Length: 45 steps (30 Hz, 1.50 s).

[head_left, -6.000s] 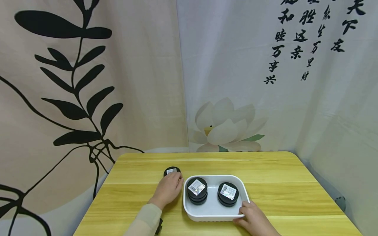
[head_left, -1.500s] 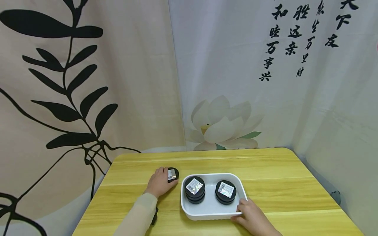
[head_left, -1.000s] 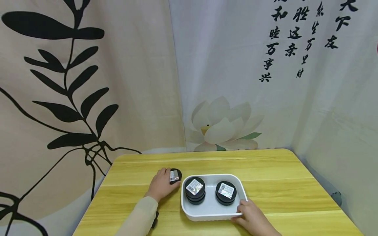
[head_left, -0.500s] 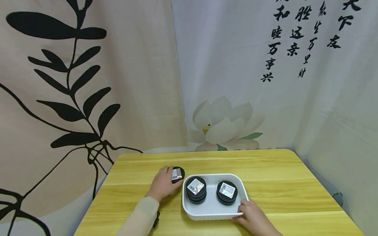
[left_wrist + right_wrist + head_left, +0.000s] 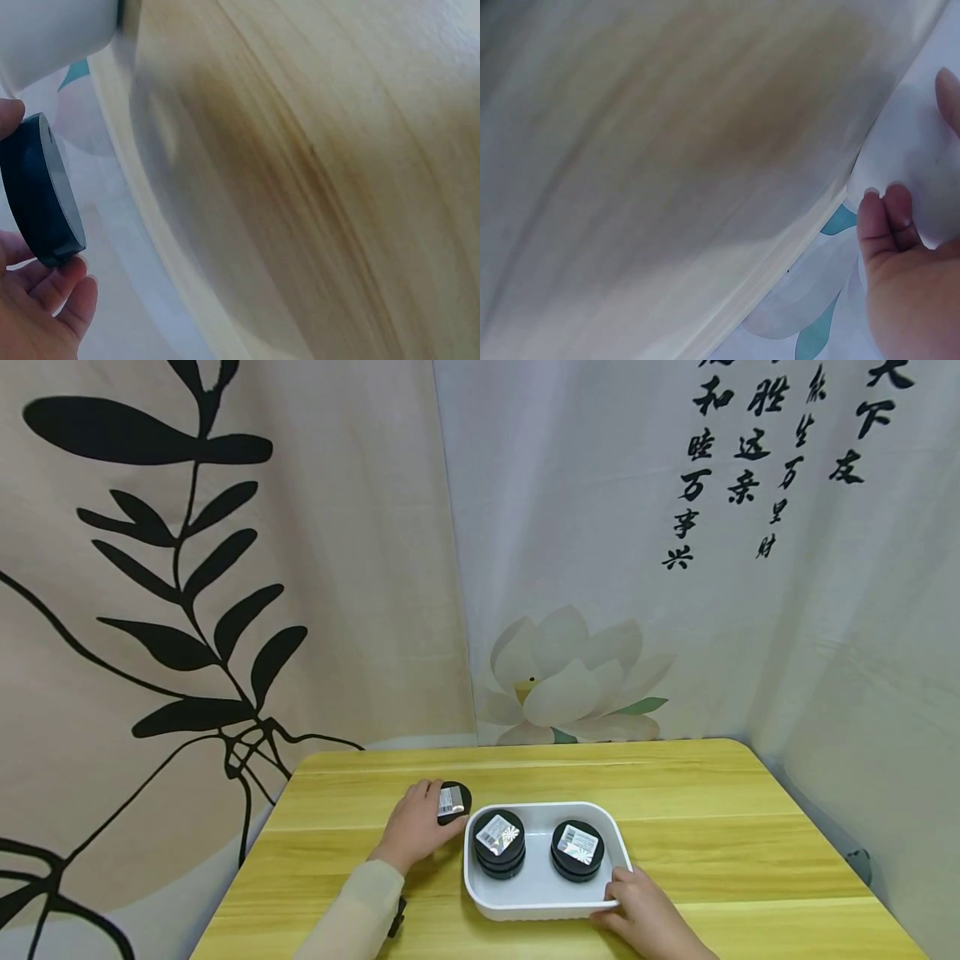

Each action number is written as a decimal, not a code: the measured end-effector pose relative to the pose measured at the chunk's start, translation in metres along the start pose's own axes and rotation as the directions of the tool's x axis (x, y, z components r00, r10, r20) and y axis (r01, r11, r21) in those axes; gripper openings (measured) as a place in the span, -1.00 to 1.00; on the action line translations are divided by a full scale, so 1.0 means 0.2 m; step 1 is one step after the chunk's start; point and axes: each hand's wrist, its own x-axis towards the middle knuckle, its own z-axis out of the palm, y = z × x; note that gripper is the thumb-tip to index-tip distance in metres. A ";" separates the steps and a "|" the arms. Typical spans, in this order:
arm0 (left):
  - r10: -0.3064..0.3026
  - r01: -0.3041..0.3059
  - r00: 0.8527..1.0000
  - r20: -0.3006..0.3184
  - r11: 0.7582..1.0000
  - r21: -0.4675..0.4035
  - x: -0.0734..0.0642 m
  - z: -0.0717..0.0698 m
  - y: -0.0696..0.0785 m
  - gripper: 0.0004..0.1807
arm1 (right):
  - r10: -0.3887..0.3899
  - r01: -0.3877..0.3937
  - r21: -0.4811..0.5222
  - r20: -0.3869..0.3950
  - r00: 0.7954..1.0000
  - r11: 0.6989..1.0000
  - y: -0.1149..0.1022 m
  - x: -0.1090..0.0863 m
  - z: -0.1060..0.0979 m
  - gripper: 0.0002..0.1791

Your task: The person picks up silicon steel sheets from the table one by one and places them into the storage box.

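My left hand (image 5: 416, 827) grips a flat black disc (image 5: 456, 802) with a barcode label on its face, just left of a white tray (image 5: 551, 914). In the left wrist view, thumb and fingers hold this disc (image 5: 37, 195) at its rim, and it appears raised off the table. My right hand (image 5: 652, 914) pinches the near right corner of the tray. Inside the tray, a stack of similar black discs (image 5: 498, 835) stands at the left and another stack (image 5: 577, 852) at the right, both with labels on top. The right wrist view shows the tray's wall (image 5: 922, 165) between thumb and fingers.
The tray rests on a light wooden table (image 5: 750, 843) with rounded far corners. Behind the table hangs a pale curtain (image 5: 375, 568) printed with black leaves, a lotus and characters. A dark strap (image 5: 397, 917) shows at the left wrist.
Six seconds ago the left hand was in front of the disc; since then it has come round to the disc's left and grips it. Lately both have edged closer to the tray. The right hand keeps its hold.
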 end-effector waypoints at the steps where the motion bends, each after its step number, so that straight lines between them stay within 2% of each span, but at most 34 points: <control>1: 0.001 -0.001 1.000 -0.002 1.000 -0.003 0.00 0.00 0.00 0.01 | -0.003 0.003 0.001 -0.005 1.000 1.000 0.00 0.00 0.00 -0.77; 5: 0.006 -0.006 1.000 -0.003 1.000 -0.009 0.00 -0.02 0.01 0.02 | -0.015 0.015 -0.001 -0.021 1.000 1.000 0.00 0.00 0.00 -0.77; 12: 0.015 -0.015 1.000 0.005 1.000 -0.023 0.01 -0.06 0.05 0.03 | 0.015 -0.015 0.005 0.017 1.000 1.000 0.00 0.01 0.00 -0.79; 18: 0.028 -0.028 0.999 0.017 0.999 -0.020 0.02 -0.08 0.09 0.04 | 0.001 -0.001 0.010 0.011 1.000 1.000 0.00 0.00 0.00 -0.77; 32: 0.071 -0.071 0.997 0.034 0.997 -0.015 0.03 -0.10 0.19 0.00 | 0.003 -0.004 0.020 0.038 0.999 1.000 0.00 0.00 -0.01 -0.76; 45: 0.127 -0.125 0.991 0.035 0.991 -0.046 0.05 -0.10 0.27 -0.01 | -0.015 0.015 0.023 0.009 1.000 1.000 0.01 0.00 0.00 -0.77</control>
